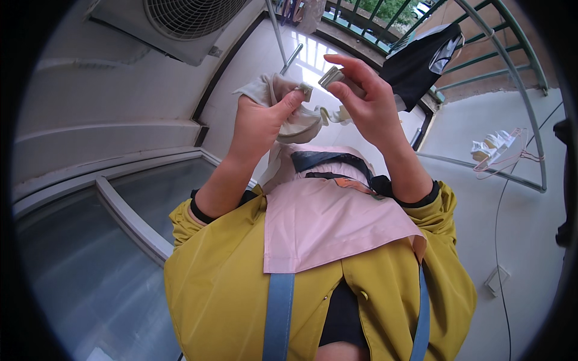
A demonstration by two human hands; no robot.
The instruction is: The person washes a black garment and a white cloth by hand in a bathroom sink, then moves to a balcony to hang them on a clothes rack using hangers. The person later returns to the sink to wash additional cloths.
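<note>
My left hand [266, 117] grips a pale fabric item [305, 124], bunched up, with a cup-like curved part like a bra; the thumb presses on a small pale piece at its upper edge. To its right, my right hand [368, 97] pinches a small greyish clip or slider [331, 77] between thumb and fingers. A pale, twisted strap [334, 115] runs from the fabric towards the right hand; whether it joins the piece there is hidden. Both hands are raised above the pink apron [334, 221].
Metal rack tubes [519, 76] curve at the right, with a dark garment [420, 63] hanging near the green railing [492, 49]. A pink wire hanger [510, 155] holds white items. An air-conditioner unit [180, 27] is at the upper left, a sliding glass door [95, 252] below it.
</note>
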